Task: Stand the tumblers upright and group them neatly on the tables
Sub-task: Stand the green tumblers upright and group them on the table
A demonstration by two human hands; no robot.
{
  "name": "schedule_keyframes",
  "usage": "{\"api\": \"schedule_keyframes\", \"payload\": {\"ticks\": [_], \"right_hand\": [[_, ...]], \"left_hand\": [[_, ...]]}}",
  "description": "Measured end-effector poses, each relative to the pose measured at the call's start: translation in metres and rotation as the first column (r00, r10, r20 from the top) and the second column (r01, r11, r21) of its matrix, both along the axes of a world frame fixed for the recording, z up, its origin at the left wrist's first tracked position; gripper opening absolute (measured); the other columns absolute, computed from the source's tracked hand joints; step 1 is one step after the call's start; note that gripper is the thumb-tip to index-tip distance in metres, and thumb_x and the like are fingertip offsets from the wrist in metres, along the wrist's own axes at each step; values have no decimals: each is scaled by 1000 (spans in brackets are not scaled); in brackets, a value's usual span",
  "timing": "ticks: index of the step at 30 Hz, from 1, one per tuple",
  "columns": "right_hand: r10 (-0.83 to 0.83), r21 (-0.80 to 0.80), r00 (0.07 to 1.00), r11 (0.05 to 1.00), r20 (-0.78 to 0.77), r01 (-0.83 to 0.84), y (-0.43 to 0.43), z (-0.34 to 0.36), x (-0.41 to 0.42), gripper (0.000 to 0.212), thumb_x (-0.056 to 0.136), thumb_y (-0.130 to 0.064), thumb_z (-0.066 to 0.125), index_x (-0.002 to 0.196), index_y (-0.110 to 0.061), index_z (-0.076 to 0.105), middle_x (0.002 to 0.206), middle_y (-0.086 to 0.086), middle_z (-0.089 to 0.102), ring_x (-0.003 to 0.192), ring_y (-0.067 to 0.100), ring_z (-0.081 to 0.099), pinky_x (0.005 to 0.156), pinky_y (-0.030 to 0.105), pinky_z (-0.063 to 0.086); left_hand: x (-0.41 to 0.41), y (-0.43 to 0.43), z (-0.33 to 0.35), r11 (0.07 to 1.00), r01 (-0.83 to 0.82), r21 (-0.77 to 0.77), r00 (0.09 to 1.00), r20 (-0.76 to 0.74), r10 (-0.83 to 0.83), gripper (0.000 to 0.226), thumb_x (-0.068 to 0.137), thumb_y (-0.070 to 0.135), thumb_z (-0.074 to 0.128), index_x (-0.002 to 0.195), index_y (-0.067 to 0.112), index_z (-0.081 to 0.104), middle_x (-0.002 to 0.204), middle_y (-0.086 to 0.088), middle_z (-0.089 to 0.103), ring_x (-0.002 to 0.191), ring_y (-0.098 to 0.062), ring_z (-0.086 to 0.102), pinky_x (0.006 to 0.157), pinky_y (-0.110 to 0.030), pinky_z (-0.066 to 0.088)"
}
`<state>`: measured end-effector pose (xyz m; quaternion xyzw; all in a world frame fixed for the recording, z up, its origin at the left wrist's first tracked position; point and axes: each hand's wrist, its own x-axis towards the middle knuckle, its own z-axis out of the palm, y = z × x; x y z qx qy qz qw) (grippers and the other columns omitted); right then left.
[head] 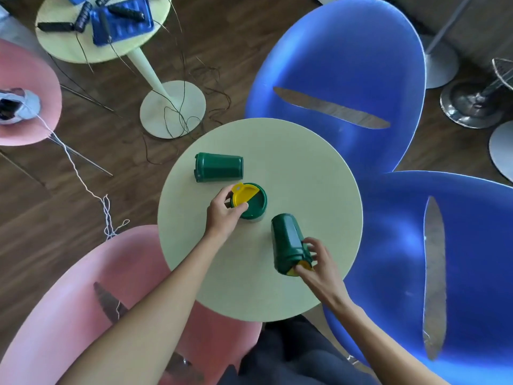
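So the left hand (223, 215) is closed around the rim of the upright tumbler (251, 202), thumb and fingers pinching its left edge right by the yellow flip lid (242, 194). That tumbler is dark green, standing on its base near the middle of the round pale-green table (305, 176), and you look straight down on its round green top with the yellow flap covering about half of it.

The right hand (319, 263) is wrapped on the lid end of a second tumbler (287, 243), fingers curled over the green collar and thumb under, with a bit of yellow lid peeking out at the fingertips. This one is tipped over, base pointing away from the person, lid end toward the near-right edge of the table. Can't tell if it's lifted off the surface or resting.

The third tumbler (219, 167) lies flat on its side just behind the upright one, untouched, lid end to the left.

Around the table: two blue chairs (361, 65) on the right and a pink chair (69, 301) near left.
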<state>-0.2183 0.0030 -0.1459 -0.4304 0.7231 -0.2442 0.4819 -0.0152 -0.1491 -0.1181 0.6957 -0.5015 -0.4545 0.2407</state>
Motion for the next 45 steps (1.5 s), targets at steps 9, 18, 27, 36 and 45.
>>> {"api": "schedule_keyframes", "payload": {"ticks": [9,18,27,36,45], "right_hand": [[-196,244,978,954,66,175,-75,30,21,49,80,-39,65,118,-14,49,101,13,65,79,21,68,72,41,60],[-319,379,930,896,184,232,-89,28,22,50,80,-39,69,117,-11,48,108,16,63,77,24,71,79,40,61],[-252,332,952,925,172,185,-95,30,21,50,81,-39,70,118,-12,51,86,4,63,76,21,71,80,39,61],[-232,337,956,927,178,162,-96,28,22,53,81,-42,69,120,-12,50,95,8,66,77,20,73,82,40,61],[-43,349,999,936,10,37,-103,32,12,79,74,-70,59,130,-15,47,118,11,62,107,27,62,88,41,52]], "left_hand": [[13,-15,-1,999,35,32,999,7,-35,59,85,13,72,140,24,55,118,7,61,111,-12,55,92,-21,41],[19,-16,-6,995,49,91,996,-75,-42,61,85,15,72,142,26,53,130,-1,64,118,-17,57,100,-27,44],[17,-16,-5,993,75,95,995,-79,-67,58,83,13,71,137,27,57,124,-1,67,118,-21,62,104,-37,49],[18,-16,-2,990,84,112,994,-73,-76,59,84,13,72,138,26,56,122,0,66,115,-17,61,105,-36,48],[20,-14,1,990,98,104,994,-67,-91,56,82,15,72,135,28,58,119,2,67,115,-19,62,103,-36,50]]}}
